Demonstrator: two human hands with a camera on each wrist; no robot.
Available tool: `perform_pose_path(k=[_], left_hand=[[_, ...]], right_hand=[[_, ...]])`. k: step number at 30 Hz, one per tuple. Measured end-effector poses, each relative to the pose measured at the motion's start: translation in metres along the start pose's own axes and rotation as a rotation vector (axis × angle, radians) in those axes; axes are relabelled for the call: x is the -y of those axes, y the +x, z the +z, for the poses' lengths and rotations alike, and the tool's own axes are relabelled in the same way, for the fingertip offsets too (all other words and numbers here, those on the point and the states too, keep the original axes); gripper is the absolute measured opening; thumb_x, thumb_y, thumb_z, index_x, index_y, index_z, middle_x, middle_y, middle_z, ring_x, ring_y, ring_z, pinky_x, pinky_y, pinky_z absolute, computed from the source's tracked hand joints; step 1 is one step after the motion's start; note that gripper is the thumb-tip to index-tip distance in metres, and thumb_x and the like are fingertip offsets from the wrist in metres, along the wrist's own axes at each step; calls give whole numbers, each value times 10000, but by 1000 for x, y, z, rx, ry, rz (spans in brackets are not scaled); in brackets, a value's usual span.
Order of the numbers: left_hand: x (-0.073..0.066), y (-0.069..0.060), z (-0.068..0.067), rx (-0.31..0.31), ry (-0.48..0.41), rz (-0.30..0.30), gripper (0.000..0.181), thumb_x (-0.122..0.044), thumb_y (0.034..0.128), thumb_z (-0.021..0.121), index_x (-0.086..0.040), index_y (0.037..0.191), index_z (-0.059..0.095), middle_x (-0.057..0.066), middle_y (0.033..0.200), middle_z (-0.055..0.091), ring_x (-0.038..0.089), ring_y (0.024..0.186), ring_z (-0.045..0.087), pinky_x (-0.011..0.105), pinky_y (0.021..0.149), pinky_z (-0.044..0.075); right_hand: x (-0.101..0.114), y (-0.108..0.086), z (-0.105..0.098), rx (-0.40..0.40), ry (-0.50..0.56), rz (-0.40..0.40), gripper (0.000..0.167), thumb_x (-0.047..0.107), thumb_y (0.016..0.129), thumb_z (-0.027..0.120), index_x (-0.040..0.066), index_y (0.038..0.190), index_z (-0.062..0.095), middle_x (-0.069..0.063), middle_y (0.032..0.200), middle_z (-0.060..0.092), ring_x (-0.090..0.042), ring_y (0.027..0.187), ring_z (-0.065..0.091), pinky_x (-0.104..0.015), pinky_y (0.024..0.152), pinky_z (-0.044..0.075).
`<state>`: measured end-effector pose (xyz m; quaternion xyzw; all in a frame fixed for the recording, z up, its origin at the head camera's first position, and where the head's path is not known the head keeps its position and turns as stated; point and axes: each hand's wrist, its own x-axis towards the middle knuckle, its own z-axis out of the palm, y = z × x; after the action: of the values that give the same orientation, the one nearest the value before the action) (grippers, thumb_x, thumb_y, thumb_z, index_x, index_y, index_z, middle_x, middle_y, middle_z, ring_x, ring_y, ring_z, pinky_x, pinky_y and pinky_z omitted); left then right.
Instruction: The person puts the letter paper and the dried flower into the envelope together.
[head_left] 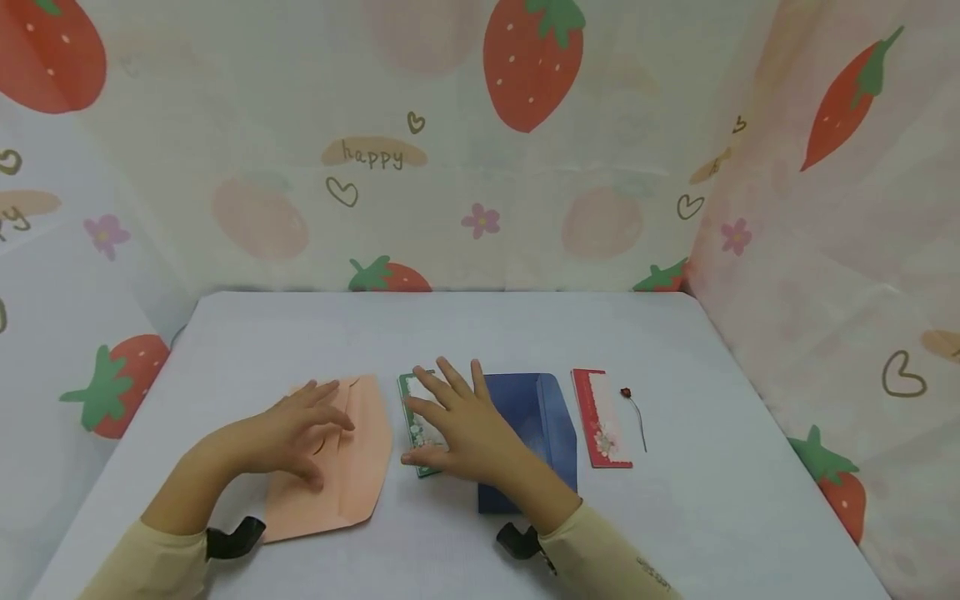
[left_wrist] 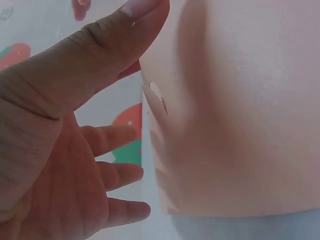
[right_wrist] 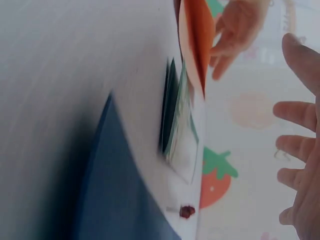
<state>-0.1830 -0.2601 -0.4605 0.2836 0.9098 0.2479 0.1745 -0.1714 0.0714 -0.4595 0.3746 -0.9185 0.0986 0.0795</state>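
Peach-coloured paper, a pointed-flap envelope (head_left: 363,467), lies on the left part of the white table (head_left: 727,517), with the left hand (head_left: 292,432) held over it, fingers spread and gripping nothing. The right hand (head_left: 467,429) is likewise empty, fanned out above a green-edged floral card (head_left: 417,431) and the near side of a navy blue envelope (head_left: 519,404). Farther right lie a red-and-white floral card (head_left: 600,425) and a thin-stemmed dried flower (head_left: 626,392). I cannot tell whether any fingertip touches paper.

A small raised nick (left_wrist: 157,97) stands at the peach envelope's edge; a thumb catching there could probably tear it. Pressing down hard might crease the flap, and a sideways brush could slide the light sheet askew. The black wrist mount (head_left: 236,539) sits beside the envelope's near corner and might snag it. Sweeping right, the other hand could knock the green card or drag the blue envelope into the red card; the dried stem looks brittle enough to snap.

Readable writing is scant: "happy" on the strawberry-print backdrop (head_left: 450,225). Lettering on the beige right sleeve (head_left: 607,550) is too small to read, and no brand is legible.
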Motion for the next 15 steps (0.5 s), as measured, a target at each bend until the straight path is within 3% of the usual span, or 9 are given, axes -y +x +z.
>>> perform_pose_path(k=[5, 11, 15], left_hand=[[0, 0, 1, 4, -36, -16, 565, -508, 615, 922, -343, 1083, 652, 325, 1642, 202, 659, 1469, 58, 836, 1072, 139], [5, 7, 9, 7, -31, 33, 556, -509, 601, 913, -349, 1063, 648, 329, 1639, 205, 683, 1453, 65, 846, 1055, 156], [6, 11, 14, 26, -27, 25, 491, -505, 619, 908, -368, 1002, 635, 313, 1648, 201, 661, 1471, 41, 845, 1067, 126]], right_hand=[[13, 10, 8, 21, 64, 21, 712, 727, 949, 497, 295, 1516, 495, 19, 1696, 260, -270, 1595, 99, -672, 1222, 62], [24, 16, 14, 58, 141, 54, 577, 606, 963, 605, 288, 1444, 578, 26, 1662, 341, -290, 1572, 214, -672, 1218, 109], [26, 17, 23, 41, 203, 48, 508, 523, 963, 661, 270, 1402, 622, 23, 1623, 412, -284, 1552, 277, -670, 1211, 162]])
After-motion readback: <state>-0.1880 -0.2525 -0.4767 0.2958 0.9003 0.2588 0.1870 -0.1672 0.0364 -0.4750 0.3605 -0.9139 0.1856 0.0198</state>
